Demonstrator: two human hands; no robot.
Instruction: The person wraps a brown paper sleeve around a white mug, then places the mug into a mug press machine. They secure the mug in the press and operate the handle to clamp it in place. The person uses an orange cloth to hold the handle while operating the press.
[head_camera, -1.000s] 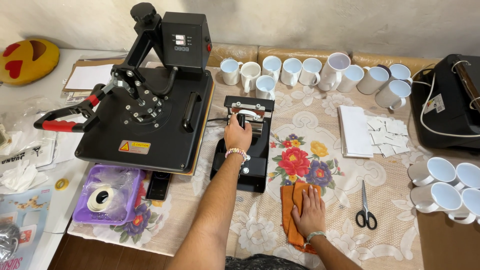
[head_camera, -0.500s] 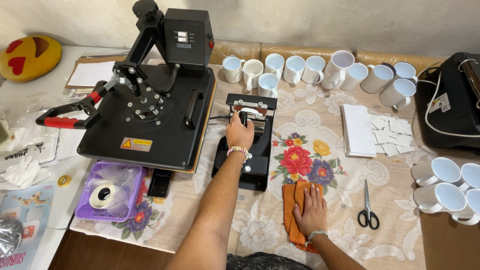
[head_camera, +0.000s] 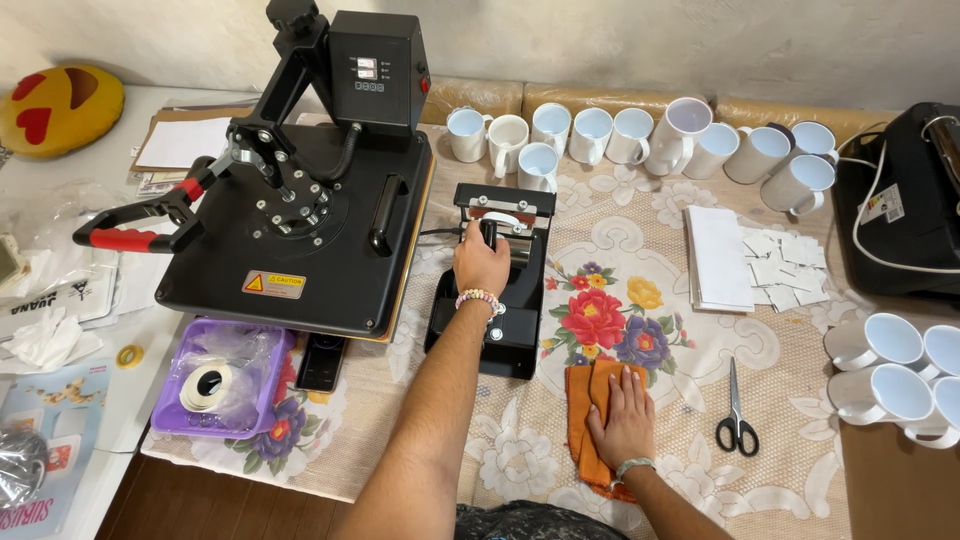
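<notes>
My left hand (head_camera: 480, 262) grips the black lever handle (head_camera: 489, 232) of a small black mug press (head_camera: 495, 290) in the middle of the table; a beaded bracelet is on that wrist. A white mug (head_camera: 515, 221) sits clamped in the press, mostly hidden. My right hand (head_camera: 624, 419) lies flat, fingers together, on a folded orange cloth (head_camera: 585, 398) near the table's front edge. Both rest on a floral lace tablecloth (head_camera: 610, 310).
A large black flat heat press (head_camera: 300, 215) with a red-gripped handle stands to the left. Several white mugs (head_camera: 590, 135) line the back, more at right (head_camera: 885, 365). Scissors (head_camera: 736, 415), white paper sheets (head_camera: 718, 258), a purple tray with tape (head_camera: 210, 385) and a black machine (head_camera: 905, 205) are around.
Both hands stay where they were, left on the press lever and right on the cloth. Only the view has shifted slightly.
</notes>
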